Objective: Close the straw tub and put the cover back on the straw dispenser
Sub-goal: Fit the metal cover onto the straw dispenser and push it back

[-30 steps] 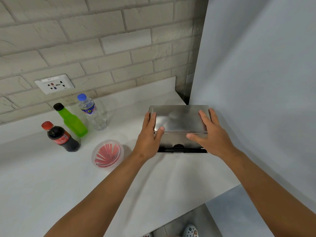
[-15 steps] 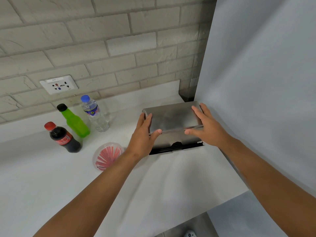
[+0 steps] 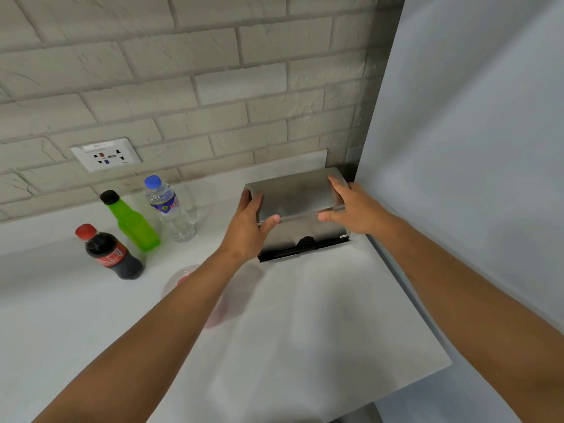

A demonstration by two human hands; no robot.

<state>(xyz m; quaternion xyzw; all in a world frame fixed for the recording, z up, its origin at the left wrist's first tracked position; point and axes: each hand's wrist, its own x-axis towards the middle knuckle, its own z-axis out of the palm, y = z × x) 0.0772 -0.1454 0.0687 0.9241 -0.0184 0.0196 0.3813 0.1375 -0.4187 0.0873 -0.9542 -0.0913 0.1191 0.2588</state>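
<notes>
The white desk (image 3: 320,325) runs under both your forearms, and everything that matters sits at its far right corner, where your fingers are. There the steel straw dispenser (image 3: 305,236) stands against the grey panel (image 3: 473,148), its dark slot facing you below your thumbs. Its cover (image 3: 296,195) lies on top, and you have it by the two ends: your left hand (image 3: 248,228) wraps the left end with the fingers (image 3: 253,198) lying together over the top and the thumb tucked under the front lip, while your right hand (image 3: 358,210) mirrors that on the right end. So each hand pinches the cover between thumb and fingers. I judge you hold it this way to keep the lid level and square as it seats; a grip at one end would let it tip and bind. It looks down on the body, though I cannot tell from this angle whether the back edge is fully home.

Left of your left fingers stand the water bottle (image 3: 169,209), the green bottle (image 3: 131,222) and the cola bottle (image 3: 111,254), well clear of the work. The straw tub (image 3: 183,276) sits on the desk just under your left forearm, mostly hidden, so whether it is closed is unclear.
</notes>
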